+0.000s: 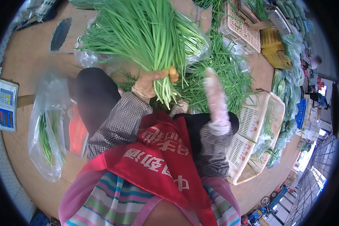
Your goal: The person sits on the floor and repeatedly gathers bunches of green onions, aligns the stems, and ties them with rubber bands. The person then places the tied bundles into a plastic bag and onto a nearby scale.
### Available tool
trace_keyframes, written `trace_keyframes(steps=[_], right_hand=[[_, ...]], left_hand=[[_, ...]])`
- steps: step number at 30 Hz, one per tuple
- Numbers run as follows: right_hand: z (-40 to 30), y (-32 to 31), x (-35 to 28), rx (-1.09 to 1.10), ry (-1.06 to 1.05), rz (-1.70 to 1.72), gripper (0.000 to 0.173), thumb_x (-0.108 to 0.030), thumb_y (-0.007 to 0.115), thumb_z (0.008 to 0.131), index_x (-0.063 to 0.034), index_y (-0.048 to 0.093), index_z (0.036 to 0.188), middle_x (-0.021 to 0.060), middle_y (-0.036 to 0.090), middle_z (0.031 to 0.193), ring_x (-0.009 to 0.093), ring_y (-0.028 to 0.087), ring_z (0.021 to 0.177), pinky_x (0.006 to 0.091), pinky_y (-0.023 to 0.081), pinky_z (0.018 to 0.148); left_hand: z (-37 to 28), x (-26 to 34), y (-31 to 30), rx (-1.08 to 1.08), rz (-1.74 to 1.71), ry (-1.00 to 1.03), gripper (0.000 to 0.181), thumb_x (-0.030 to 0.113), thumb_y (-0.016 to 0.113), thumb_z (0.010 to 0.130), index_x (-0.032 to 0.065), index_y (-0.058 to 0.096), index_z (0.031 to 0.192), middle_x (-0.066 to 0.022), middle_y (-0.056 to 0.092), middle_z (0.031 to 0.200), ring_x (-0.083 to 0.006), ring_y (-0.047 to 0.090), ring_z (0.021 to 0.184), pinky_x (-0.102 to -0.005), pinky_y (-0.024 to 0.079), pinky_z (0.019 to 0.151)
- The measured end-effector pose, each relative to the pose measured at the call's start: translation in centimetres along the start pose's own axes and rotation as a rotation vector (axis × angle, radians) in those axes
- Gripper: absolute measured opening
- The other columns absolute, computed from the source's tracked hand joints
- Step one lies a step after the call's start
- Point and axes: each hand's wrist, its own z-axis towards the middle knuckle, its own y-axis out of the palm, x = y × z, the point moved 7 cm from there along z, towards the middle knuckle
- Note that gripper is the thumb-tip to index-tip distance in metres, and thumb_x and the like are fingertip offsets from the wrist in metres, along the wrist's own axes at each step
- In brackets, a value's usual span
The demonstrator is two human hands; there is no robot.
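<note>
My left hand [152,82], in a pale glove with bare orange-tinted fingertips, is closed around the white stem ends of a large bunch of long green leafy stalks [147,36], which look like garlic chives. The leaves fan out away from me. My right hand [215,96], gloved and blurred, is raised to the right of the bunch and touches nothing visible; whether its fingers are apart is unclear. Below it lies a loose heap of green leaves [226,73]. More stalks in clear plastic [197,46] lie behind the held bunch.
A white plastic basket [243,147] stands at my right, with crates [240,31] and bagged greens [288,99] beyond. At my left are a digital scale [8,104] and a clear bag [45,147] holding greens. A person [315,62] is at the far right.
</note>
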Motion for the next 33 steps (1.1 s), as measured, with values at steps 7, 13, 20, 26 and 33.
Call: trace_keyframes(steps=[7,13,20,26,33], right_hand=[[5.0,8.1,-2.6,-0.341,-0.175,0.251,0.085,-0.049,0.064,0.077,0.0012,0.028,0.135,0.0189,0.037,0.135,0.029,0.038,0.125,0.037,0.031,0.105],[4.3,9.6,-1.1,-0.751,-0.11,1.334,0.085,-0.051,0.063,0.077,-0.0128,0.021,0.141,0.0231,0.018,0.144,0.046,0.035,0.123,0.0514,0.035,0.1],[2.2,3.1,-3.7,-0.328,-0.416,1.179,0.085,-0.035,0.065,0.081,-0.0084,0.011,0.142,0.0177,0.041,0.131,0.016,0.056,0.078,0.0306,0.047,0.066],[5.6,4.2,-8.4,-0.193,-0.339,0.647,0.059,-0.023,0.061,0.084,0.002,0.034,0.131,0.0126,0.061,0.106,0.016,0.061,0.09,0.027,0.05,0.078],[7.2,3.4,-9.2,-0.056,-0.284,0.233,0.056,-0.028,0.056,0.088,-0.0016,0.036,0.133,0.0232,0.04,0.133,0.024,0.038,0.125,0.0337,0.031,0.105]], left_hand=[[-1.4,-0.1,0.6,0.095,0.394,-0.015,0.039,0.012,0.072,0.071,0.0,0.058,0.106,-0.0098,0.063,0.089,-0.0168,0.061,0.078,-0.0281,0.05,0.072],[-3.2,-3.7,6.4,-0.135,0.298,-0.473,0.054,0.008,0.073,0.067,0.002,0.051,0.115,-0.0101,0.061,0.091,-0.0136,0.058,0.074,-0.0235,0.047,0.062],[-2.8,-5.1,7.4,-0.065,0.821,-0.44,0.094,0.01,0.082,0.059,0.0031,0.026,0.134,-0.0116,0.05,0.118,-0.0177,0.05,0.106,-0.0316,0.041,0.089],[-1.7,0.0,9.3,-0.087,0.902,0.226,0.129,0.017,0.089,0.048,0.0034,0.0,0.14,-0.0143,0.025,0.138,-0.0203,0.036,0.12,-0.0382,0.032,0.102],[-0.8,0.3,-1.3,0.152,-0.343,0.039,0.052,0.0,0.054,0.08,-0.0023,0.035,0.129,-0.0214,0.061,0.098,-0.0209,0.061,0.065,-0.0339,0.056,0.063]])
